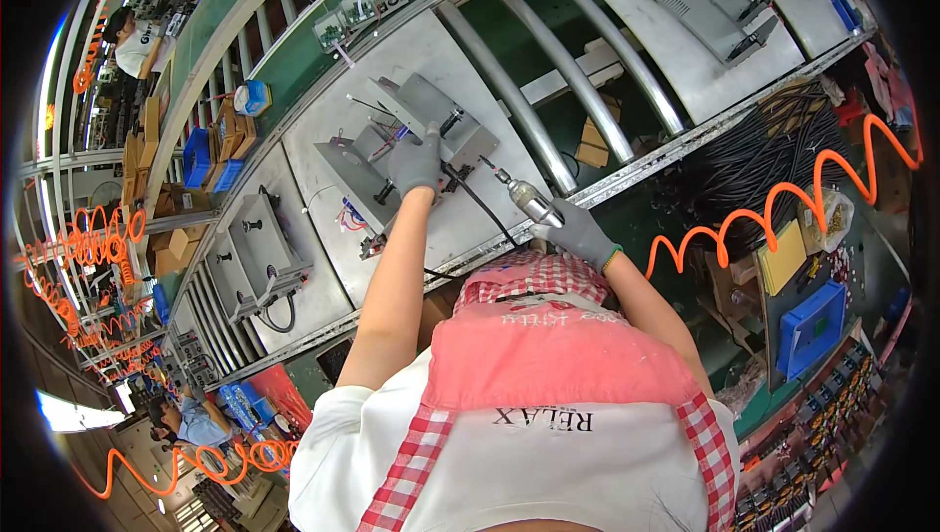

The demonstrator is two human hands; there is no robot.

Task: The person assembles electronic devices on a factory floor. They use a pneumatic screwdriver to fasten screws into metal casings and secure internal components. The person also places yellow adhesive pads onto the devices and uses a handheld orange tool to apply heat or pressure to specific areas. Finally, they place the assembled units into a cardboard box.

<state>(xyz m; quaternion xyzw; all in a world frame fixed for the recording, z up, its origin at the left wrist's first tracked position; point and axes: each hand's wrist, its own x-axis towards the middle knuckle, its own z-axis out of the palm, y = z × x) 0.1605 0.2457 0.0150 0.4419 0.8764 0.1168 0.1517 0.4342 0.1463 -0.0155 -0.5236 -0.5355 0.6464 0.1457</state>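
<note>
On the metal work plate in front of me stands a grey metal housing (465,136) with wires and black fittings inside. My left hand (416,162), in a grey glove, is closed at its inner edge, the thumb lying against the panel; its other fingers are partly hidden. My right hand (583,235), also gloved, is wrapped round a silver power screwdriver (534,203). The bit points up and left toward the housing, apart from it. A black cord (482,204) runs from the housing to the near edge of the line.
Steel rollers (578,77) lie right of the work plate. Another grey housing (257,256) stands left, and grey panels (710,5) lie far right. A coiled orange hose (774,214) hangs beside my right arm, near bundled black cables (749,155). Circuit boards (362,5) line the far side.
</note>
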